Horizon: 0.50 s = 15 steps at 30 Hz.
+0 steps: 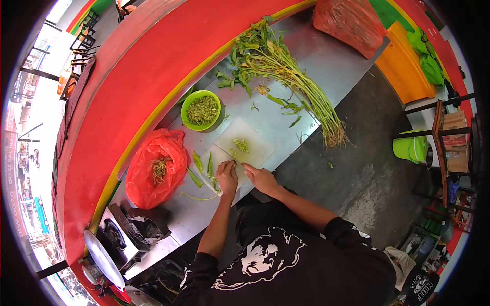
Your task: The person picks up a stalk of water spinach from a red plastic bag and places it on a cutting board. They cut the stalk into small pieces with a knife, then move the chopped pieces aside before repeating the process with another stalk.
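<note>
My left hand [227, 176] is closed at the near edge of a white cutting board [263, 145], fingers pressed on green stalks that are mostly hidden under it. My right hand [260, 178] grips a knife [228, 153], its blade lying across the board beside my left fingertips. Past the blade sits a small heap of chopped green stems [241, 146]. Loose leaves [198, 162] lie on the metal counter left of the board. A large bunch of water spinach [298, 76], roots still on, spreads across the counter's far side.
A green bowl [202, 110] of chopped greens stands behind the board. A red plastic bag [153, 171] with root ends inside is at left, near a stove [115, 234]. Another red bag [349, 25] sits at the far right. A curved red wall [148, 56] borders the counter.
</note>
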{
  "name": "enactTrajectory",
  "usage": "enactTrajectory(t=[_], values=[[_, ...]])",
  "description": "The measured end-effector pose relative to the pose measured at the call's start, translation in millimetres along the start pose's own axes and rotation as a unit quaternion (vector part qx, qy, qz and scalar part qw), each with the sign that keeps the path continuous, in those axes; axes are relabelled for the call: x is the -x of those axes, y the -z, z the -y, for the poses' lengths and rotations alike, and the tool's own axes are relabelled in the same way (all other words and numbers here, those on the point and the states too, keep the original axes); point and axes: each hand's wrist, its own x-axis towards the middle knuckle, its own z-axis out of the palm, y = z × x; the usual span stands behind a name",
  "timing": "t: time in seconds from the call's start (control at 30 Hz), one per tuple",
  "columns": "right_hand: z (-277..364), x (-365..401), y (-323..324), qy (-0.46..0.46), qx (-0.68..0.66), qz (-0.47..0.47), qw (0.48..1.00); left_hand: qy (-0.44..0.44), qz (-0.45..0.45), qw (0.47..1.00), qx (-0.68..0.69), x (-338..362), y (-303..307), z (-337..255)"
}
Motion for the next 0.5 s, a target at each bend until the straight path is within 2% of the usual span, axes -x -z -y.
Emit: enactTrajectory(t=[0.07, 0.2, 0.4, 0.5], values=[[-4, 2, -1, 0.005, -0.004, 0.006, 1.000, -0.029, 0.004, 0.999, -0.020, -3, 5, -6], [-5, 0, 0, 0.002, 0.038, 0.023, 0.999, -0.010, 0.016, 1.000, -0.017, 0, 4, -4], [3, -6, -11, 0.013, 0.012, -0.021, 1.000, 0.005, 0.011, 1.000, 0.015, -4, 2, 2], [-1, 4, -2, -0.008, 0.031, 0.018, 0.999, 0.001, 0.000, 1.000, -0.001, -1, 4, -5]])
